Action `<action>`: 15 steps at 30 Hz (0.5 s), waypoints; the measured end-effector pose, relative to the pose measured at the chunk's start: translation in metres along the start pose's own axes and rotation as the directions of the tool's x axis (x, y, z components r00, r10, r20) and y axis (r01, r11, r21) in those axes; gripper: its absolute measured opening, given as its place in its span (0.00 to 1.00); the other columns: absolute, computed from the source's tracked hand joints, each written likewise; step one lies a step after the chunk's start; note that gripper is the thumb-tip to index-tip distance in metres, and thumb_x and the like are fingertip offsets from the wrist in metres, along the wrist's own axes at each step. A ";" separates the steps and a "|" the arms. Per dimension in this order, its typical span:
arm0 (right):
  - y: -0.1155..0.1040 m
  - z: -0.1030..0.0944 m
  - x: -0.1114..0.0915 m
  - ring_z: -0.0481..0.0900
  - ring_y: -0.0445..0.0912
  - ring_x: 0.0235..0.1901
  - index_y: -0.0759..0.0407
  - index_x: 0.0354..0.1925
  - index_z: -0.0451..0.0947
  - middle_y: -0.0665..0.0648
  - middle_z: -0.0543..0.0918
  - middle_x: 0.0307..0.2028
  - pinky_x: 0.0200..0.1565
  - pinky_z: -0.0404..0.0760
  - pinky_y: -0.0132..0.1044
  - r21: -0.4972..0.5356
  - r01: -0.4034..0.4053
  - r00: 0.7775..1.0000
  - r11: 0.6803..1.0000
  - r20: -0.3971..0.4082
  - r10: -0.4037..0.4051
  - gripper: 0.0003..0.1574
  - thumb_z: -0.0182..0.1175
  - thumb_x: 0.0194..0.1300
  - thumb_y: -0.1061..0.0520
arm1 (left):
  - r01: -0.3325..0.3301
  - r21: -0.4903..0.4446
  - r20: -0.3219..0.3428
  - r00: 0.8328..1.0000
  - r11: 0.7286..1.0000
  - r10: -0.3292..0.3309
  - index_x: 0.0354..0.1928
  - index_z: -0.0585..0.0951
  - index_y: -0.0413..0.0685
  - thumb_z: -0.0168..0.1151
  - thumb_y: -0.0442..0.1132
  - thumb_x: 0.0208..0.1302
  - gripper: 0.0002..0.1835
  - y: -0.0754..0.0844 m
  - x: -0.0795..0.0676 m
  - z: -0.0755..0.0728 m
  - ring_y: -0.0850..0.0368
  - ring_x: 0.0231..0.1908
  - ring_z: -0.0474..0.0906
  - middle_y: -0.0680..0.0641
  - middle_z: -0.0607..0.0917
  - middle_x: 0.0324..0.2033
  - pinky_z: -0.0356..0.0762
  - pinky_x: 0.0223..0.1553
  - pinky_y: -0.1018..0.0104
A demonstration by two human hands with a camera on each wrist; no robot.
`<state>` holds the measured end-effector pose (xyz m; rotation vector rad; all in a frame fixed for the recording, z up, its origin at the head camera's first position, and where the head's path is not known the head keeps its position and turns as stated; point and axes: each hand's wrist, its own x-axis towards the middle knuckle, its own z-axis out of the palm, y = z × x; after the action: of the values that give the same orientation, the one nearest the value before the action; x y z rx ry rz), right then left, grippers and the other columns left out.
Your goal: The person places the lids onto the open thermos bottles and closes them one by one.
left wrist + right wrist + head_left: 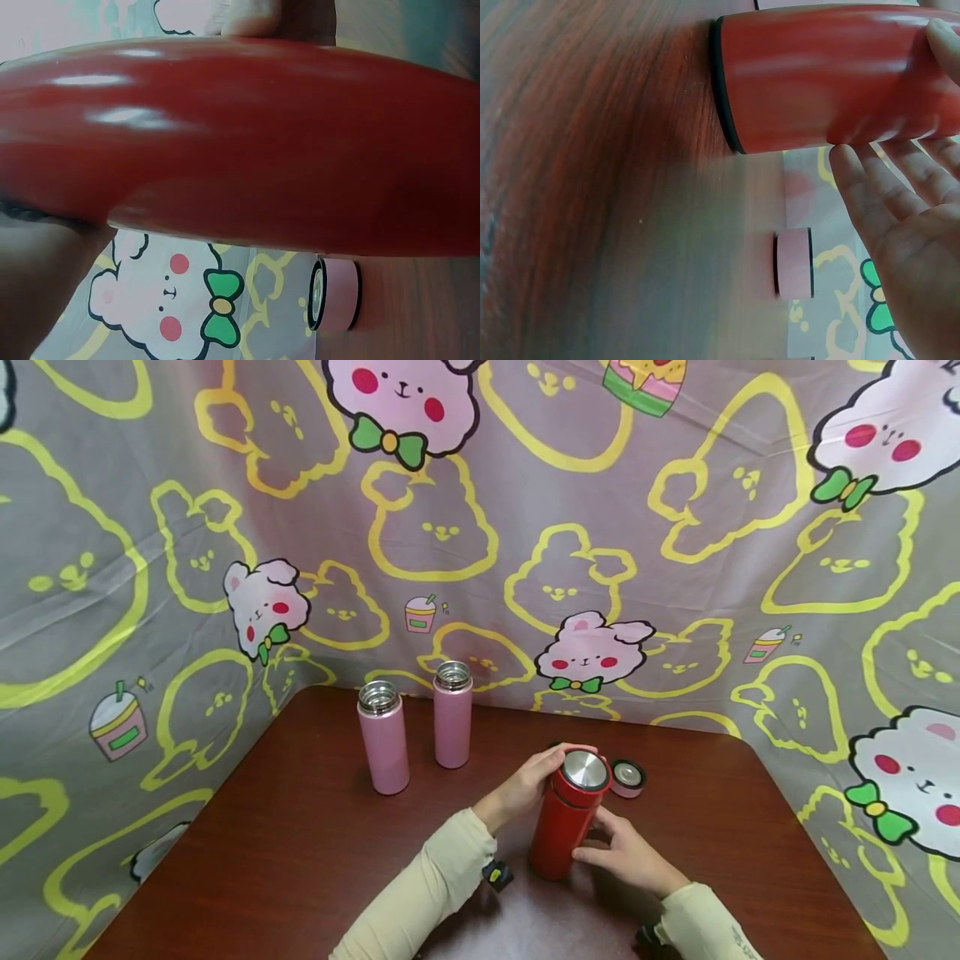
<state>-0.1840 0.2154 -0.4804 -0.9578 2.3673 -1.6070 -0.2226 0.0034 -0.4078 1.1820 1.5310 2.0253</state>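
Note:
A red thermos bottle (557, 835) with a silver-topped lid (587, 771) stands upright at the front middle of the table. My left hand (525, 785) grips it high up, around the lid, its fingers partly hidden behind. Lower on the body, my right hand (630, 857) holds the bottle between thumb and fingers. Its fingertips (847, 161) touch the red side in the right wrist view, and the black base rim shows close to the wood. In the left wrist view the glossy red body (247, 150) fills most of the picture.
Two pink bottles, one nearer (385, 747) and one farther (453, 722), stand uncapped at the back left of the brown table (247, 860). A pink lid (628, 779) lies just behind the red bottle, to its right. A patterned cloth (480, 602) hangs around the table's back and sides.

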 end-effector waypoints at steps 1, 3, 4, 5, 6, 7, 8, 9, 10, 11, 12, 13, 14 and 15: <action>0.000 0.000 0.000 0.79 0.44 0.48 0.64 0.60 0.66 0.59 0.80 0.49 0.49 0.77 0.41 -0.005 0.008 1.000 1.000 -0.002 -0.008 0.33 0.67 0.58 0.60 | 0.002 0.017 -0.002 1.000 1.000 -0.002 0.66 0.61 0.32 0.33 0.51 0.73 0.31 0.001 -0.001 0.000 0.56 0.56 0.71 0.28 0.68 0.59 0.65 0.59 0.57; 0.001 0.001 0.000 0.79 0.43 0.48 0.65 0.59 0.66 0.59 0.80 0.49 0.49 0.77 0.41 -0.019 0.024 1.000 1.000 -0.007 -0.024 0.33 0.66 0.58 0.61 | 0.011 0.060 -0.016 1.000 0.998 -0.010 0.67 0.61 0.35 0.36 0.53 0.72 0.32 0.003 -0.004 -0.001 0.57 0.56 0.70 0.30 0.69 0.58 0.64 0.60 0.58; 0.001 0.001 0.001 0.79 0.43 0.48 0.65 0.59 0.67 0.59 0.81 0.49 0.49 0.78 0.41 -0.022 0.028 1.000 0.999 -0.009 -0.029 0.33 0.66 0.58 0.61 | 0.015 0.093 -0.028 1.000 0.996 -0.013 0.67 0.61 0.37 0.38 0.54 0.72 0.32 0.005 -0.005 -0.001 0.58 0.56 0.70 0.33 0.70 0.58 0.65 0.59 0.59; 0.001 0.001 0.001 0.79 0.43 0.48 0.65 0.59 0.66 0.59 0.80 0.49 0.49 0.78 0.41 -0.025 0.032 0.999 0.999 -0.009 -0.033 0.33 0.66 0.58 0.61 | 0.018 0.121 -0.038 0.999 0.992 -0.013 0.68 0.61 0.39 0.41 0.55 0.71 0.32 0.006 -0.006 -0.002 0.58 0.56 0.70 0.34 0.70 0.58 0.66 0.59 0.60; 0.001 0.001 0.001 0.79 0.43 0.48 0.65 0.59 0.66 0.60 0.80 0.49 0.49 0.78 0.41 -0.025 0.032 0.999 0.999 -0.010 -0.033 0.33 0.66 0.58 0.61 | 0.019 0.149 -0.049 0.999 0.989 -0.012 0.68 0.61 0.40 0.44 0.56 0.70 0.33 0.007 -0.008 -0.003 0.58 0.55 0.71 0.36 0.71 0.57 0.67 0.58 0.60; 0.001 0.001 0.001 0.79 0.43 0.48 0.66 0.59 0.66 0.60 0.80 0.49 0.49 0.78 0.41 -0.026 0.032 0.999 0.999 -0.008 -0.032 0.33 0.66 0.58 0.61 | 0.024 0.176 -0.061 0.998 0.984 -0.014 0.67 0.62 0.41 0.48 0.57 0.68 0.34 0.008 -0.009 -0.003 0.59 0.54 0.71 0.38 0.72 0.57 0.68 0.56 0.61; 0.001 0.001 0.001 0.79 0.43 0.48 0.65 0.60 0.66 0.60 0.80 0.50 0.49 0.77 0.40 -0.025 0.024 1.000 0.999 -0.007 -0.024 0.33 0.66 0.59 0.60 | 0.028 0.200 -0.075 0.997 0.979 -0.014 0.67 0.63 0.42 0.52 0.58 0.66 0.35 0.010 -0.011 -0.003 0.60 0.53 0.72 0.40 0.73 0.56 0.70 0.55 0.62; 0.002 0.001 0.001 0.79 0.43 0.48 0.65 0.60 0.65 0.60 0.79 0.50 0.49 0.77 0.40 -0.024 0.014 1.000 1.000 -0.006 -0.014 0.34 0.66 0.59 0.60 | 0.031 0.225 -0.087 0.996 0.974 -0.012 0.67 0.64 0.43 0.55 0.58 0.64 0.37 0.011 -0.013 -0.004 0.61 0.52 0.73 0.42 0.74 0.56 0.71 0.54 0.62; 0.002 0.001 0.001 0.79 0.44 0.49 0.64 0.61 0.65 0.61 0.79 0.51 0.50 0.77 0.39 -0.022 0.004 1.000 1.000 -0.004 -0.004 0.35 0.66 0.59 0.60 | 0.036 0.243 -0.098 0.995 0.969 -0.012 0.66 0.64 0.43 0.58 0.58 0.62 0.37 0.011 -0.014 -0.004 0.61 0.51 0.73 0.43 0.74 0.55 0.72 0.53 0.63; 0.002 0.001 0.001 0.78 0.44 0.49 0.63 0.61 0.65 0.61 0.79 0.52 0.50 0.77 0.38 -0.022 -0.007 1.000 1.000 -0.002 0.007 0.35 0.67 0.59 0.59 | 0.038 0.254 -0.108 0.994 0.967 -0.011 0.66 0.65 0.43 0.61 0.57 0.61 0.38 0.012 -0.016 -0.004 0.61 0.50 0.74 0.43 0.75 0.54 0.73 0.52 0.62; 0.003 0.001 0.001 0.78 0.44 0.50 0.62 0.62 0.65 0.60 0.78 0.53 0.50 0.77 0.38 -0.020 -0.019 1.000 1.000 -0.001 0.019 0.36 0.67 0.58 0.59 | 0.046 0.271 -0.122 0.992 0.961 -0.013 0.66 0.65 0.44 0.62 0.57 0.60 0.38 0.013 -0.018 -0.004 0.61 0.50 0.74 0.45 0.76 0.54 0.73 0.52 0.62; 0.003 0.001 0.001 0.78 0.44 0.50 0.61 0.62 0.64 0.60 0.78 0.53 0.50 0.76 0.37 -0.020 -0.029 1.000 0.999 -0.001 0.029 0.36 0.67 0.58 0.58 | 0.054 0.285 -0.138 0.990 0.957 -0.015 0.65 0.66 0.45 0.64 0.57 0.58 0.38 0.013 -0.020 -0.004 0.61 0.50 0.75 0.47 0.76 0.54 0.74 0.51 0.62; 0.004 0.001 0.001 0.78 0.44 0.50 0.61 0.62 0.64 0.60 0.78 0.53 0.50 0.76 0.36 -0.019 -0.037 0.999 0.999 -0.001 0.037 0.37 0.67 0.58 0.58 | 0.067 0.298 -0.158 0.987 0.952 -0.020 0.65 0.67 0.46 0.65 0.56 0.57 0.37 0.014 -0.021 -0.004 0.61 0.50 0.75 0.48 0.77 0.53 0.74 0.51 0.62; 0.005 0.001 0.001 0.78 0.44 0.51 0.61 0.63 0.64 0.60 0.78 0.53 0.50 0.76 0.36 -0.018 -0.041 0.999 0.999 0.000 0.041 0.37 0.67 0.58 0.58 | 0.080 0.308 -0.178 0.984 0.948 -0.025 0.64 0.68 0.47 0.66 0.55 0.57 0.36 0.015 -0.023 -0.003 0.61 0.50 0.75 0.49 0.77 0.53 0.74 0.51 0.62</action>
<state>-0.1864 0.2157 -0.4846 -0.9072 2.3885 -1.5741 -0.2082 -0.0193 -0.4040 1.0814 2.0083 1.9402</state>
